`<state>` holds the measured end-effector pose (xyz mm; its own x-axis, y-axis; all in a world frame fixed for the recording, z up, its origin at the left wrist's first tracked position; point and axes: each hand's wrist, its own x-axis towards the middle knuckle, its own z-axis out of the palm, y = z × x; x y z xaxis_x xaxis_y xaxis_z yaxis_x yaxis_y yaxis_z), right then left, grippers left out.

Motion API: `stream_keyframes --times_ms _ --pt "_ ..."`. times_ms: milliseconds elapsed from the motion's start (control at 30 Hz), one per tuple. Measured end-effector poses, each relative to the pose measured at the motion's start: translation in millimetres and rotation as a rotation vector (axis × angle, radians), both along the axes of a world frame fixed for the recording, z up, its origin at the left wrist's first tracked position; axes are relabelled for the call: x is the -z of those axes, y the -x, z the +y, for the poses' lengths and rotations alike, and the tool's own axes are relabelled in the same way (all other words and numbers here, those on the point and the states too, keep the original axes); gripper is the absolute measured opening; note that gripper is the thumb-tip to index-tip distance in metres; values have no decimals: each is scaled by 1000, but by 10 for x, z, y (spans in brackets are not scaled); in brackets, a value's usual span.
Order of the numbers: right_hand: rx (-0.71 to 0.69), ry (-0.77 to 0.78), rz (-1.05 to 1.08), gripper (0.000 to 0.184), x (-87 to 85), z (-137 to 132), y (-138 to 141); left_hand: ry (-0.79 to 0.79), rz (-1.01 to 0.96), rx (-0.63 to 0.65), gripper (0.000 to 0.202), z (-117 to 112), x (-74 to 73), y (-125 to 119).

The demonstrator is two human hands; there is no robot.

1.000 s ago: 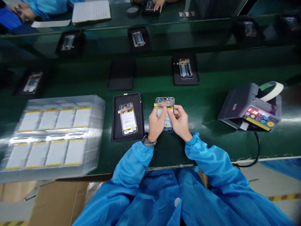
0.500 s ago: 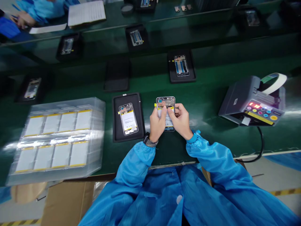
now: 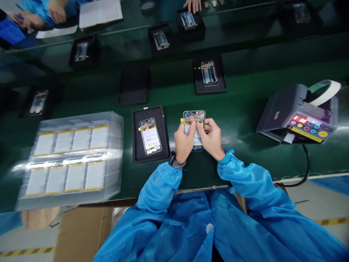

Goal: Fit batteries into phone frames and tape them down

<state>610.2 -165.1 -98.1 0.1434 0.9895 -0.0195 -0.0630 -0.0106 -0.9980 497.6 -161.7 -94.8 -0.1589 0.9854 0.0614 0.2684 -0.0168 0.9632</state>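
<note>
Both my hands grip an opened phone (image 3: 194, 117) with its circuit board and white battery exposed. My left hand (image 3: 184, 141) wraps the phone's left edge, and my right hand (image 3: 211, 137) wraps the right edge. The two thumbs press side by side near the top of the battery, covering part of it. A yellow tab sticks out at the phone's upper left. Left of my hands, a second opened phone (image 3: 151, 136) with a white battery lies in a black tray (image 3: 138, 151).
A clear plastic tray (image 3: 114, 156) of several white batteries lies at left. At right stands a tape dispenser (image 3: 297, 116) with a lit display and a cable. Beyond, black trays hold opened phones (image 3: 209, 73). Co-workers' hands (image 3: 193, 5) show at the far side.
My hands keep hold of the phone, thumbs slightly shifted. Across the bench, a black tray with a phone has moved nearer and right, with a co-worker's hand now at it. The view has shifted slightly.
</note>
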Motion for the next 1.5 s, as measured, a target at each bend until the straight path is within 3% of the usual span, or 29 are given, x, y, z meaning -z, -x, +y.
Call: stream_keyframes --times_ms 267,567,900,1233,1500 --pt "22 -36 -101 38 10 15 -26 -3 47 3 32 -9 -32 0" --pt "59 -90 -96 33 -12 -12 2 52 -44 -43 28 26 -49 -17" --pt "59 -117 -48 33 -54 0 11 20 -146 -3 37 13 -88 -18" --pt "53 -118 -130 39 -67 7 -40 25 -148 20 34 15 -112 -2" --pt "40 -153 -205 33 -10 -13 -42 21 -145 18 38 8 -138 5"
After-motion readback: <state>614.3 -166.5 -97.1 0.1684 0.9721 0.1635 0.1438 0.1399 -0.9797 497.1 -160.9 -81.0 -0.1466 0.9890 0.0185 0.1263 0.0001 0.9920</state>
